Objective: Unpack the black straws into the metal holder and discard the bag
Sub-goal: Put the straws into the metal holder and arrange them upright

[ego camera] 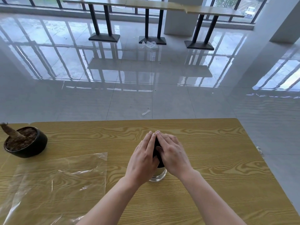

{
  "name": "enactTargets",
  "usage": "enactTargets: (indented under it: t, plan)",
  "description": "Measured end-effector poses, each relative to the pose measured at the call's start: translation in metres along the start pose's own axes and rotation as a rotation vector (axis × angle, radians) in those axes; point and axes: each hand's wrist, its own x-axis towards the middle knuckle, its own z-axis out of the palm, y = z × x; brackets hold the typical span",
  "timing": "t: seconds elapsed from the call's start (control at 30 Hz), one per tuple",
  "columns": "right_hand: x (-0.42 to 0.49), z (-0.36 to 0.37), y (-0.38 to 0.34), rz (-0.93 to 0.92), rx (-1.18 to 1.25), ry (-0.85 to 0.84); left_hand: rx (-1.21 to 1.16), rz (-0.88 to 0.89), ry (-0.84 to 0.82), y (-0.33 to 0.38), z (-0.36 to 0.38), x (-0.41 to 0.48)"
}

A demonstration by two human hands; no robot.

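1. Left hand (142,161) and right hand (173,153) cupped on either side of the black straws (156,148), fingers nearly straight, tips meeting over the top, thumbs laid on the near side; pressing rather than clenching.
2. Straws standing bunched in the metal holder (158,175), about midway across the desk (211,159).
3. Probably light, smooth and thin-walled: apt to splay or slip. Best gathered round the bundle's sides with a gentle squeeze, without crushing.
4. Holder likely tippy under a tall load; worth steadying at its wall.
5. Bag (65,181) flat toward the desk's near left corner: limp, slick. Best pinched at an edge, then crumpled.
6. Plant pot (26,142) at the far left corner, well apart.
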Motion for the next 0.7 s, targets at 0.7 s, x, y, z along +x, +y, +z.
enactTargets:
  t: [0.7]
  plan:
    - [-0.003,-0.003,-0.006,0.236,0.219,0.164,0.02,-0.06,0.03,-0.002,-0.006,0.004]
